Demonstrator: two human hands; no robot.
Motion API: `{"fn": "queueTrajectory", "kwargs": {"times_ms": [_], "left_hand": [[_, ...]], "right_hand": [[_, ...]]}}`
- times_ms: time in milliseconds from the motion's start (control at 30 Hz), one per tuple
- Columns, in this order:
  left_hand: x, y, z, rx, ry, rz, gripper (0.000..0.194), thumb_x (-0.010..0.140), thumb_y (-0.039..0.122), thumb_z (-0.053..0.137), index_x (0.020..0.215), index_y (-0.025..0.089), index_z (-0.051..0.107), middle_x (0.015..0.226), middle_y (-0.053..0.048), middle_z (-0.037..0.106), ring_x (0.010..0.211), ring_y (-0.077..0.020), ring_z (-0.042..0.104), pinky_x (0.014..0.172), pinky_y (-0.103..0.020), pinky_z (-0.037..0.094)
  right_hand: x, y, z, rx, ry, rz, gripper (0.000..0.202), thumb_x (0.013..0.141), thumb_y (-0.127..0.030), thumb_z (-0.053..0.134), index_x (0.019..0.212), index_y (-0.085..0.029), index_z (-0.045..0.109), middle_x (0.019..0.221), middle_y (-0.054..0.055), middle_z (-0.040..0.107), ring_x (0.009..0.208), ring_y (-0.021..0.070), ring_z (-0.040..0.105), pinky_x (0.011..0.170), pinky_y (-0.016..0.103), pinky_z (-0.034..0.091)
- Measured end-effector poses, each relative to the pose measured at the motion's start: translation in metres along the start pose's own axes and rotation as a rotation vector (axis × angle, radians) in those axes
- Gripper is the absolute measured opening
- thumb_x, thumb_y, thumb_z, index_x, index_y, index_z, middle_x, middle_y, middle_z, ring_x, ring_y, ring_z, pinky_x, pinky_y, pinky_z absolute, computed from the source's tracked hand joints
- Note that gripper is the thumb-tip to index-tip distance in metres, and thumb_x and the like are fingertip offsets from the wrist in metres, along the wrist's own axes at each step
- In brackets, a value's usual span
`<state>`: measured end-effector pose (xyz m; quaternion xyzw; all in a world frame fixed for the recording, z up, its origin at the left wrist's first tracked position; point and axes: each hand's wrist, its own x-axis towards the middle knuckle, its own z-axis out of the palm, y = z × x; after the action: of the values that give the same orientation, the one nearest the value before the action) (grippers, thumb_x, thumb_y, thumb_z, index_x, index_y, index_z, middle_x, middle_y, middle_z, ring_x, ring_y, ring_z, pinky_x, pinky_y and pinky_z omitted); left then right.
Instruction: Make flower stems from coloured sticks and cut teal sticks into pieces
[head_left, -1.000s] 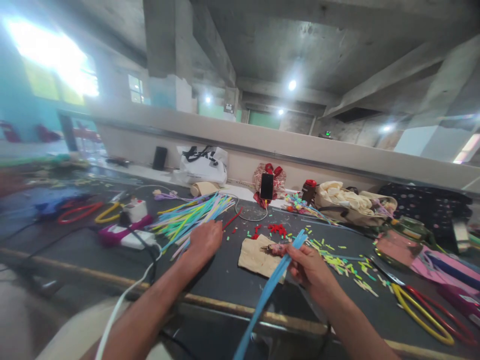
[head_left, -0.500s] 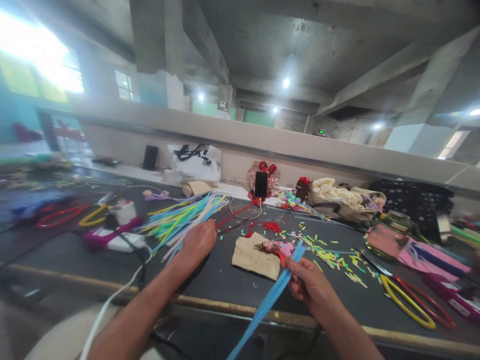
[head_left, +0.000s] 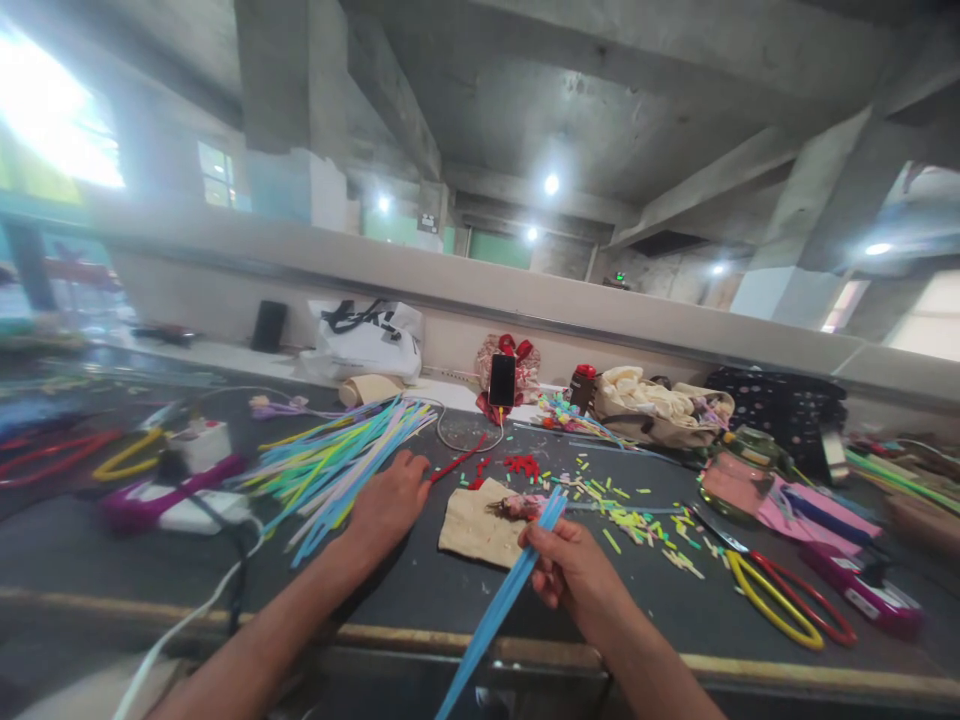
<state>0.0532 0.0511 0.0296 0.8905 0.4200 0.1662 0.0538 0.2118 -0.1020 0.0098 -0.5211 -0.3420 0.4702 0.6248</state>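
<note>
My left hand (head_left: 394, 495) is low over the table with its fingers curled, closed on the near end of a thin red strip (head_left: 459, 460). Beside it lies a spread bundle of long blue, yellow and pale strips (head_left: 352, 450). My right hand (head_left: 574, 565) pinches a bunch of light-blue strips (head_left: 499, 600), slanting down past the table's front edge. Behind that bunch, a folded beige cloth (head_left: 469, 530) bears a pink object (head_left: 517, 507) with a thin dark tip, partly hidden. Small red pieces (head_left: 521, 466) and cut yellow-green pieces (head_left: 637, 522) are scattered beyond.
Scissors with yellow and red handles (head_left: 780, 595) lie at right, near a jar (head_left: 739, 475) and a purple power strip (head_left: 862, 585). Another purple-and-white power strip (head_left: 187, 505) with cables sits left. A phone (head_left: 502, 381) stands at the back, a white bag (head_left: 367, 340) left of it.
My left hand has drawn the red strip toward me, away from the phone. The right hand still holds the blue strips. The view has turned slightly right.
</note>
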Motion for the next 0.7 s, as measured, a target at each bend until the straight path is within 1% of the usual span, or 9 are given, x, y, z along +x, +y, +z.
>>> {"fn": "queueTrajectory", "kwargs": {"times_ms": [33, 100, 167, 200, 267, 367, 533, 600, 700], "left_hand": [[-0.004, 0.005, -0.003, -0.075, 0.003, 0.018, 0.027, 0.08, 0.025, 0.032, 0.097, 0.015, 0.051, 0.104, -0.01, 0.056, 0.093, -0.02, 0.053, 0.074, -0.028, 0.04], [-0.015, 0.017, -0.006, -0.275, -0.06, 0.063, 0.029, 0.081, 0.034, 0.03, 0.092, 0.018, 0.052, 0.09, -0.004, 0.062, 0.082, -0.0155, 0.058, 0.065, -0.022, 0.043], [-0.027, 0.027, -0.007, -0.923, -0.349, 0.025, 0.034, 0.079, 0.043, 0.034, 0.093, 0.016, 0.05, 0.087, -0.006, 0.064, 0.08, -0.0167, 0.059, 0.059, -0.023, 0.044], [-0.033, 0.03, -0.006, -1.122, -0.463, 0.008, 0.036, 0.076, 0.047, 0.038, 0.091, 0.016, 0.05, 0.083, -0.006, 0.064, 0.075, -0.0163, 0.06, 0.057, -0.023, 0.044], [-0.042, 0.034, -0.003, -1.365, -0.572, -0.083, 0.037, 0.071, 0.05, 0.046, 0.083, 0.016, 0.052, 0.074, -0.004, 0.064, 0.063, -0.0141, 0.06, 0.052, -0.022, 0.043], [-0.049, 0.033, 0.002, -1.47, -0.581, -0.162, 0.033, 0.069, 0.049, 0.05, 0.077, 0.016, 0.051, 0.06, 0.0, 0.061, 0.05, -0.0103, 0.056, 0.044, -0.019, 0.04], [-0.052, 0.033, 0.011, -1.433, -0.628, -0.046, 0.03, 0.07, 0.044, 0.051, 0.066, 0.014, 0.052, 0.044, 0.005, 0.052, 0.028, -0.0029, 0.039, 0.03, -0.014, 0.025], [-0.052, 0.035, 0.014, -1.433, -0.611, -0.035, 0.031, 0.071, 0.043, 0.049, 0.065, 0.013, 0.053, 0.041, 0.005, 0.05, 0.026, -0.0016, 0.034, 0.029, -0.014, 0.021], [-0.052, 0.036, 0.017, -1.457, -0.6, -0.066, 0.03, 0.073, 0.042, 0.047, 0.074, 0.013, 0.055, 0.044, 0.005, 0.052, 0.027, -0.0022, 0.035, 0.029, -0.013, 0.022]], "right_hand": [[0.002, -0.002, 0.003, -0.009, -0.012, 0.0, 0.032, 0.06, -0.042, 0.065, 0.069, -0.012, 0.057, 0.04, -0.004, 0.048, 0.033, 0.0053, 0.043, 0.029, 0.013, 0.027], [0.006, -0.006, 0.011, -0.033, -0.049, -0.015, 0.031, 0.061, -0.042, 0.064, 0.07, -0.012, 0.057, 0.046, -0.003, 0.052, 0.036, 0.0063, 0.047, 0.03, 0.014, 0.028], [0.011, -0.009, 0.021, -0.068, -0.107, -0.043, 0.029, 0.063, -0.041, 0.062, 0.069, -0.013, 0.057, 0.049, -0.002, 0.054, 0.039, 0.0068, 0.047, 0.032, 0.014, 0.027], [0.014, -0.01, 0.026, -0.096, -0.128, -0.062, 0.028, 0.064, -0.041, 0.062, 0.068, -0.013, 0.057, 0.048, -0.002, 0.054, 0.039, 0.0065, 0.046, 0.032, 0.014, 0.026], [0.018, -0.011, 0.034, -0.158, -0.142, -0.107, 0.027, 0.064, -0.039, 0.061, 0.064, -0.013, 0.057, 0.046, -0.003, 0.052, 0.037, 0.005, 0.042, 0.033, 0.015, 0.024], [0.022, -0.009, 0.042, -0.199, -0.114, -0.161, 0.024, 0.063, -0.035, 0.063, 0.058, -0.013, 0.057, 0.043, -0.005, 0.047, 0.036, 0.0031, 0.034, 0.037, 0.016, 0.025], [0.023, -0.001, 0.043, -0.115, -0.208, -0.146, 0.022, 0.064, -0.034, 0.062, 0.062, -0.013, 0.058, 0.052, -0.003, 0.049, 0.044, 0.0059, 0.041, 0.045, 0.019, 0.033], [0.023, -0.002, 0.039, -0.109, -0.188, -0.119, 0.022, 0.063, -0.035, 0.063, 0.068, -0.013, 0.059, 0.051, -0.003, 0.05, 0.043, 0.0062, 0.042, 0.044, 0.019, 0.031], [0.023, -0.006, 0.032, -0.169, -0.112, -0.104, 0.026, 0.062, -0.036, 0.064, 0.075, -0.014, 0.06, 0.043, -0.006, 0.046, 0.036, 0.0047, 0.037, 0.037, 0.017, 0.024]]}}
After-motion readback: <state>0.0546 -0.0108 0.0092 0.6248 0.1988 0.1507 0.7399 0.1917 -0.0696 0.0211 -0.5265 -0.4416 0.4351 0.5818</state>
